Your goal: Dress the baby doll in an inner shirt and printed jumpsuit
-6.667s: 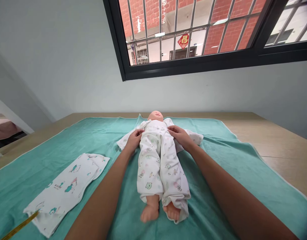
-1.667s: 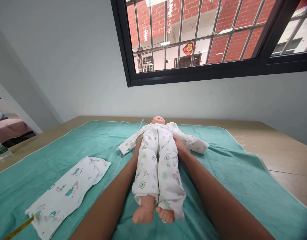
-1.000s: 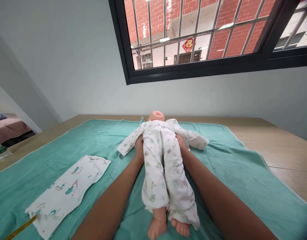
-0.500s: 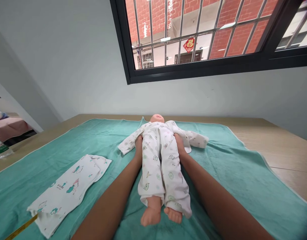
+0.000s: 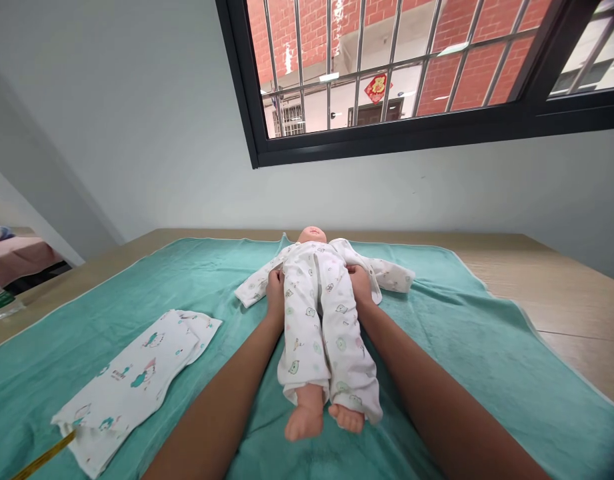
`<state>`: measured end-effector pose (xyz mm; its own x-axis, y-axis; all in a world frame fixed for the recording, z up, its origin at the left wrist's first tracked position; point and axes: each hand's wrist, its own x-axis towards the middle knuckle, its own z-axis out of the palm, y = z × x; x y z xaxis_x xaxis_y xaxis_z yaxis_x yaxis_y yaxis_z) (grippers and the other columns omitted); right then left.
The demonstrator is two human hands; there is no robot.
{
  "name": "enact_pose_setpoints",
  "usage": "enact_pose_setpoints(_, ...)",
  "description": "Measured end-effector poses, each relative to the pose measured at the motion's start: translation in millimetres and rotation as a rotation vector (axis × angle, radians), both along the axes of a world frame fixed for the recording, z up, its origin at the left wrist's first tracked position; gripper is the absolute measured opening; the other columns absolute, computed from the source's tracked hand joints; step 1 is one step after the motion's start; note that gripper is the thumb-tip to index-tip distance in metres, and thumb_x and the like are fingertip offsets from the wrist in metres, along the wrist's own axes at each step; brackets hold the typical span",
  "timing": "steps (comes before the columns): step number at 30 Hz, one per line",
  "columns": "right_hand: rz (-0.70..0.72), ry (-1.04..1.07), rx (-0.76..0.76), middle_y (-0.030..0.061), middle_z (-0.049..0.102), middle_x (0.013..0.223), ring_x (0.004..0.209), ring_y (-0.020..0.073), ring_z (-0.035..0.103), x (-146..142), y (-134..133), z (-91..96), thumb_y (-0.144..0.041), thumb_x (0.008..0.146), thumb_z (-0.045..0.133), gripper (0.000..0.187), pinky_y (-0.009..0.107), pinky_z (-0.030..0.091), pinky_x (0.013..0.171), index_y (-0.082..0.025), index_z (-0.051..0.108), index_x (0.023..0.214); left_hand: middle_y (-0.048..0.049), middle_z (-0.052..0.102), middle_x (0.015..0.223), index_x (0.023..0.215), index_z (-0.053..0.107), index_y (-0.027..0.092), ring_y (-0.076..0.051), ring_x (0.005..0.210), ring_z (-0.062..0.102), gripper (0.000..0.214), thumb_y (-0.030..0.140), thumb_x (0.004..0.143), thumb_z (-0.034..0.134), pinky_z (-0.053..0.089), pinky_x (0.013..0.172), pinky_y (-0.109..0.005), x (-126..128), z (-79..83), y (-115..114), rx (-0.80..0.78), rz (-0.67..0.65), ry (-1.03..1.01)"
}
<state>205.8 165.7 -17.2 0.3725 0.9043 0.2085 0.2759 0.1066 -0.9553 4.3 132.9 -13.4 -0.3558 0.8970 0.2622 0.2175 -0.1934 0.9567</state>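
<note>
A baby doll (image 5: pixel 311 233) lies on its back, head toward the wall and bare feet (image 5: pixel 305 417) toward me. White printed baby pants (image 5: pixel 307 320) cover its legs up to the waist. A matching white jacket (image 5: pixel 259 283) is under and around its upper body, sleeves spread to both sides. My left hand (image 5: pixel 275 292) is closed at the left side of the pants' waist. At the right side, my right hand (image 5: pixel 361 285) has its fingers curled on the waist edge, close by the jacket's flap. The fingertips of both hands are partly hidden.
A teal blanket (image 5: pixel 467 347) covers much of the wooden table (image 5: pixel 561 293). Folded white printed cloth (image 5: pixel 137 373) lies at left, with a yellow tape measure (image 5: pixel 44 457) at its near end. A plastic bottle (image 5: pixel 1 300) is at the left edge. Behind are a wall and barred window.
Both hands have curled their fingers more tightly at the pants' waist. The doll's feet have shifted slightly away from me. The view has moved a little.
</note>
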Motion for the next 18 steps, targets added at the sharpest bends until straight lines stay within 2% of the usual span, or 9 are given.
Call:
enact_pose_setpoints(5, -0.077, 0.178, 0.065, 0.0033, 0.066, 0.078, 0.070, 0.0186, 0.059, 2, -2, 6.2, -0.033, 0.067, 0.052, 0.016, 0.029, 0.046, 0.064, -0.021, 0.055, 0.077, -0.0018, 0.058, 0.076, 0.074, 0.051, 0.020, -0.018, 0.076, 0.052, 0.029, 0.045, 0.088, 0.047, 0.041, 0.074, -0.031, 1, 15.1, -5, 0.003, 0.104, -0.004)
enact_pose_setpoints(8, -0.038, 0.251, 0.154, 0.0025, 0.067, 0.083, 0.071, 0.0167, 0.060, 2, -4, 14.3, -0.035, 0.072, 0.051, 0.018, 0.028, 0.048, 0.064, -0.021, 0.057, 0.082, -0.0004, 0.058, 0.075, 0.076, 0.054, 0.019, -0.017, 0.075, 0.053, 0.025, 0.042, 0.087, 0.050, 0.042, 0.075, -0.030, 3, 24.2, -8, 0.052, 0.118, -0.015)
enact_pose_setpoints(12, 0.174, 0.208, 0.256, 0.0033, 0.071, 0.095, 0.091, 0.0211, 0.062, 2, -8, 29.8, -0.039, 0.076, 0.058, 0.023, 0.032, 0.047, 0.083, -0.021, 0.069, 0.086, -0.0006, 0.061, 0.080, 0.080, 0.057, 0.019, -0.016, 0.077, 0.055, 0.015, 0.033, 0.084, 0.054, 0.044, 0.075, -0.028, 7, 39.9, -11, 0.119, 0.057, 0.062)
enact_pose_setpoints(16, 0.439, 0.094, 0.152, 0.0022, 0.068, 0.119, 0.112, 0.0244, 0.057, 5, -11, 47.2, -0.045, 0.078, 0.060, 0.029, 0.036, 0.042, 0.096, -0.025, 0.074, 0.093, -0.0013, 0.061, 0.083, 0.078, 0.058, 0.020, -0.017, 0.081, 0.056, 0.007, 0.025, 0.083, 0.055, 0.043, 0.078, -0.029, 13, 56.0, -16, 0.146, -0.023, 0.333)
enact_pose_setpoints(18, 0.522, 0.008, 0.083, 0.0013, 0.062, 0.129, 0.117, 0.0246, 0.055, 7, -13, 54.8, -0.045, 0.078, 0.061, 0.030, 0.036, 0.041, 0.099, -0.027, 0.073, 0.099, -0.0028, 0.060, 0.088, 0.078, 0.058, 0.021, -0.019, 0.086, 0.056, 0.006, 0.023, 0.083, 0.054, 0.043, 0.080, -0.031, 17, 61.3, -21, 0.154, -0.039, 0.500)
